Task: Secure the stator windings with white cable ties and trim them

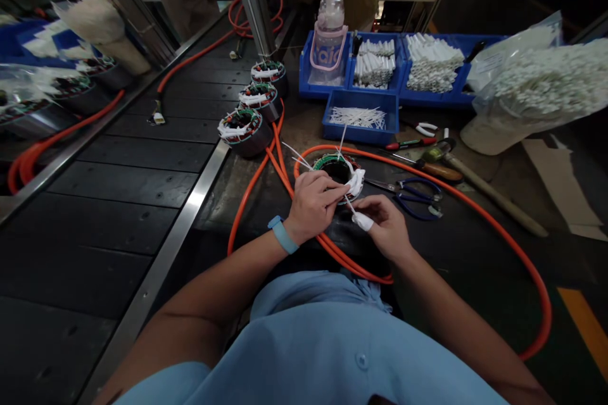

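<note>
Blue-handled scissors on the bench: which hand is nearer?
Right. The right hand is just left of and below the blue-handled scissors, a short gap apart. The left hand sits farther left, over the stator ring, beyond the right hand's fingers.

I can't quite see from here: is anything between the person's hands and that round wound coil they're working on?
Nothing visible. The left hand rests on the coil itself, and the right hand pinches a white tie leading to it.
</note>
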A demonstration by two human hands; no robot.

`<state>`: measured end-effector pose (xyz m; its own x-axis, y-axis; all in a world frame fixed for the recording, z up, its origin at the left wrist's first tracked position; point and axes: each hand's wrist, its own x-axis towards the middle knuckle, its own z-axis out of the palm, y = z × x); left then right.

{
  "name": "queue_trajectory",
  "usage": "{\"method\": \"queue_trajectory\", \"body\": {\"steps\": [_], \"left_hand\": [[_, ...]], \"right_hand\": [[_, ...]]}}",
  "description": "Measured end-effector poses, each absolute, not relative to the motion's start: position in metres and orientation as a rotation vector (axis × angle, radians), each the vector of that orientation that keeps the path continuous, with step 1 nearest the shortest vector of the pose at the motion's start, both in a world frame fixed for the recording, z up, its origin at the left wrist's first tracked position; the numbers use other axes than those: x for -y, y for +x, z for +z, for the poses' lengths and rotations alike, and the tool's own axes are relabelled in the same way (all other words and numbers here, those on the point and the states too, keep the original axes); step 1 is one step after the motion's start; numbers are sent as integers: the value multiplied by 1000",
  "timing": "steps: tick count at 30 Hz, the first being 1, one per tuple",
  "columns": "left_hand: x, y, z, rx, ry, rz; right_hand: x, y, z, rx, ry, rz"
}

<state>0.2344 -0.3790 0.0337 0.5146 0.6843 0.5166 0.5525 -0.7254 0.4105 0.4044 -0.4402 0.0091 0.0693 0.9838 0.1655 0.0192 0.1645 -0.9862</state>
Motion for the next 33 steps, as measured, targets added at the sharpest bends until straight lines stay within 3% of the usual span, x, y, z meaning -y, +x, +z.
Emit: {"method": "queue_trajectory", "body": {"steps": [8,12,15,20,24,30,33], "left_hand": [[378,234,34,-1005,2553,1045],[378,235,36,-996,2555,1046],[377,234,42,-1059,2569,891],[371,231,54,-1104,2686,563],[368,228,56,-1039,2823,466],[373,234,56,-1079,2906,410],[375,240,51,-1174,2882,500]], "right_hand": [[417,393,17,1300,-1367,841],[418,403,35,1994,-1445,157],[418,412,53,2404,-1211,-393],[397,417,70,2512,-803,-649],[358,417,70,2408,-1044,-530],[360,430,68,2365,-1002,361],[369,425,68,2535,-1075,176]]}}
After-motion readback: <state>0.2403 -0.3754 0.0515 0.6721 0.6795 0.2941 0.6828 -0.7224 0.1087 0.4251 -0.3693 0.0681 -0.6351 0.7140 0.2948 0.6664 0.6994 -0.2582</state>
